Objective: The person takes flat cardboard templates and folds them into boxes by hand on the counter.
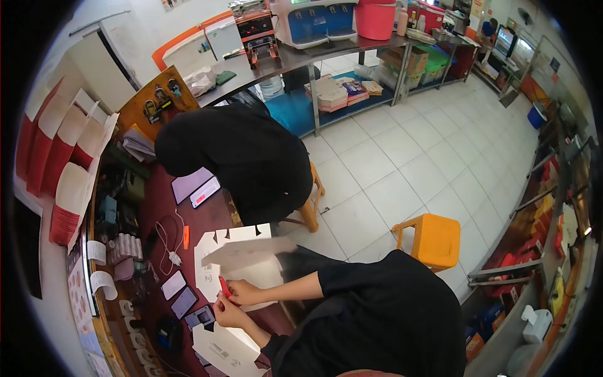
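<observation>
Left of lower centre, a slim red item (224, 287) was in hand

Beside an opened white carton (251, 270), just left of the frame's lower centre, the right hand (245, 293) had its grip closed around the slim red item. The left hand (227, 314) was just below, its fingertips bunched close to the item's lower end; whether that grip pinched the item too, I could not tell.

The slim red item looked light and stiff, probably smooth, though too small to identify. The middle of its length seemed the best hold. The white carton looked like thin, springy card: light, easy to crease, safest taken by a side wall near a fold, not by its raised flap (251, 249). Another carton piece (226, 350) was below the hands, at the bottom of the frame.

Beneath them ran a dark red counter (210, 220), crowded along its left side. Three phones (184, 303) were in a slanting row left of the hands, with a white plug (174, 257) and a small orange stick (186, 237) farther up.

Toward the upper left of centre, a co-worker in black (235, 151) bent over the same counter, near a lit phone (205, 191). Right of centre, a yellow stool (436, 242) stood on pale floor tiles (389, 163). Across the top of the frame, a metal-topped counter (298, 60) carried a blue-fronted dispenser (321, 26) and a red tub (375, 21)
</observation>
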Demonstrator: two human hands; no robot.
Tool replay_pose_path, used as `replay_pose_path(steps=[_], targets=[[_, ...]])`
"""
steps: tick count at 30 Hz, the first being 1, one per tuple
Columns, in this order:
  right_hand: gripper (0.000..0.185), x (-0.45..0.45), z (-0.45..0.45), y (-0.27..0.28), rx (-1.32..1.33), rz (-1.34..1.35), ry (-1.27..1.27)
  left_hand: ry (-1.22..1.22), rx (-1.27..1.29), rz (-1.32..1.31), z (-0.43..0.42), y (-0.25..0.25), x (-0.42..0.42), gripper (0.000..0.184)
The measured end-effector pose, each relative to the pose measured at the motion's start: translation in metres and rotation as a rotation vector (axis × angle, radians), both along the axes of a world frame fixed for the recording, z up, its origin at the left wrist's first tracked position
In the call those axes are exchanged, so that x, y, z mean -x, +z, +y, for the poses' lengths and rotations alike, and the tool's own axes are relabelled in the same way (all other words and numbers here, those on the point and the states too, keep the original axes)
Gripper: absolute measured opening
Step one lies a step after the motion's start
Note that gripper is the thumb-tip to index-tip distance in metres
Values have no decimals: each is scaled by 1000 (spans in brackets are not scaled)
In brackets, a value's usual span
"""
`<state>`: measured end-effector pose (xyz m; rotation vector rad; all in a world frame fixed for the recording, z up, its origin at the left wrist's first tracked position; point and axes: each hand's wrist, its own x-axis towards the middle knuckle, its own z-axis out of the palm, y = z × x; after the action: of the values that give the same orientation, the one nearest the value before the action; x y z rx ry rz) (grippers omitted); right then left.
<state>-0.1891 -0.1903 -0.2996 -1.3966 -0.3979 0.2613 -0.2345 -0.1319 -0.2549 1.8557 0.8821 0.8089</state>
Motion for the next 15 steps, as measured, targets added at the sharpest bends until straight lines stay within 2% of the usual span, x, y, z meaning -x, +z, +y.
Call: replay_pose_path(steps=[3, 6, 9, 12, 15], targets=[[32, 0, -6, 7, 212, 45, -80, -86, -117, 57, 8, -20, -2, 24], [32, -6, -17, 24, 89, 202, -161, -133, -145, -23, 10, -26, 2, 25], [34, -13, -19, 13, -10, 451, -86, -191, -161, -52, 6, -24, 10, 26], [40, 1, -15, 1, 181, 100, -119, -175, -143, -11, 7, -29, 9, 25], [41, 10, -2, -12, 263, 42, -129, -54, -806, 56, 20, -47, 5, 26]])
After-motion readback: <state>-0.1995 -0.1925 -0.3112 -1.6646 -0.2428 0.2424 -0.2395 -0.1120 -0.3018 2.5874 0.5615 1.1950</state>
